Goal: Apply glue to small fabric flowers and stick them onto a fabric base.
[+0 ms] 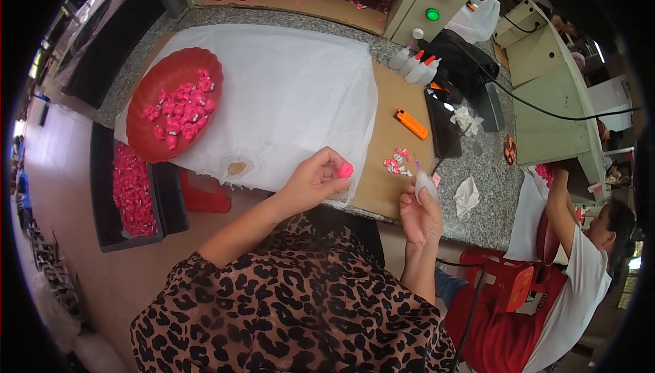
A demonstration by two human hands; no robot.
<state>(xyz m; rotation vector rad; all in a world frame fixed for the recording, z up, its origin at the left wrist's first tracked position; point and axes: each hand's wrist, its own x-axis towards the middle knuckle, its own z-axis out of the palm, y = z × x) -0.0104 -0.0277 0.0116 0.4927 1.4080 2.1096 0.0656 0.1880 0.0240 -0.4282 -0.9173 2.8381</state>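
Between the thumb and fingers of my left hand (317, 176) is a small pink figure (346, 170), held over the near edge of the white paper (286, 93). My right hand (421, 213) grips a small white squeeze bottle (426, 185) with a thin purple nozzle tip pointing up. Just beyond that bottle, a little pile of pink and white pieces (396, 163) lies on the brown cardboard (382, 192). At the left of the paper stands a red fluted bowl (140, 124) with many pink figures (183, 110) in it.
An orange lighter (411, 124) and several squeeze bottles (419, 67) lie to the right. A dark bin (109, 233) of pink pieces stands at lower left. Behind the paper is a cabinet with red and green buttons (432, 14). A co-worker (580, 271) sits at right.
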